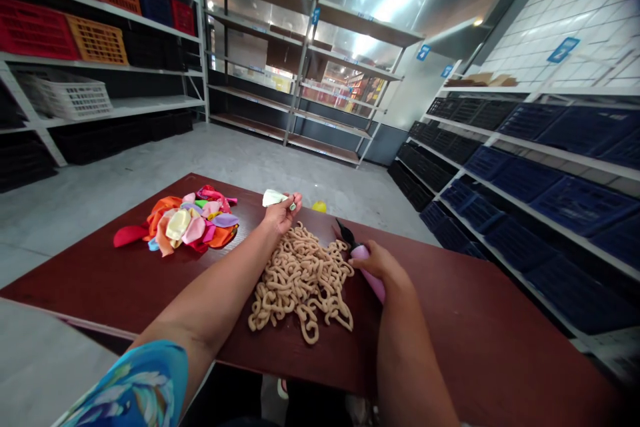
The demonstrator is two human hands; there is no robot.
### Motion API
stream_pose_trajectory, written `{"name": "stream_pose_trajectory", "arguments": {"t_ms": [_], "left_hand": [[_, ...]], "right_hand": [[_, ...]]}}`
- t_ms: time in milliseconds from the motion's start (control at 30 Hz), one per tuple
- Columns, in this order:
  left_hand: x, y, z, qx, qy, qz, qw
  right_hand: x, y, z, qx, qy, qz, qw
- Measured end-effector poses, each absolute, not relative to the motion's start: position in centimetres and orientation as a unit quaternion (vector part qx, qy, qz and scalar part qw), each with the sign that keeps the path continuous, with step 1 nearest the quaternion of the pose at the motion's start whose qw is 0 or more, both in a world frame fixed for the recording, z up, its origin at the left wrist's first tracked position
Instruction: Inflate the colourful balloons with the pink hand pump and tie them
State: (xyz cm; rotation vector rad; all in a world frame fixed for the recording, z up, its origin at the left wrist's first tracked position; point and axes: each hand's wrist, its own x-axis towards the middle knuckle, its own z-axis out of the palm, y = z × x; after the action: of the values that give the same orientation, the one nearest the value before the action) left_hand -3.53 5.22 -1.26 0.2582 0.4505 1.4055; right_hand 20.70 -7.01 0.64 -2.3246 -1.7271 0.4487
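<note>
My left hand (281, 215) is raised above the far side of the table, its fingers closed on a pale mint cloth-like piece (274, 197). Just below it lies a heap of curly tan cord-like pieces (303, 273), some bent into loops. To the right of that heap, my right hand (377, 261) is wrapped round a pink object with a black pointed end (373, 281); its exact kind is unclear. Over on the left is a pile of soft, satin-like pieces (187, 223) in red, orange, pink, cream and purple.
The dark red table (450, 307) carries both piles. A small yellow thing (319, 206) shows beyond its far edge. Shelves with coloured crates (97, 40) stand at left, shelves of dark blue crates (570, 200) at right. A metal rack (295, 73) stands behind, across grey floor.
</note>
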Motion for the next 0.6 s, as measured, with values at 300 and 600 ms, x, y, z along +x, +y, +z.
{"name": "stream_pose_trajectory", "arguments": {"t_ms": [300, 600], "left_hand": [[-4.0, 5.7, -1.7, 0.073, 0.198, 0.643, 0.736], [-4.0, 5.7, -1.6, 0.088, 0.188, 0.660, 0.722]], "right_hand": [[20.4, -9.3, 0.4, -0.768, -0.627, 0.106, 0.076], [15.6, -9.7, 2.0, -0.634, -0.755, 0.093, 0.142]]}}
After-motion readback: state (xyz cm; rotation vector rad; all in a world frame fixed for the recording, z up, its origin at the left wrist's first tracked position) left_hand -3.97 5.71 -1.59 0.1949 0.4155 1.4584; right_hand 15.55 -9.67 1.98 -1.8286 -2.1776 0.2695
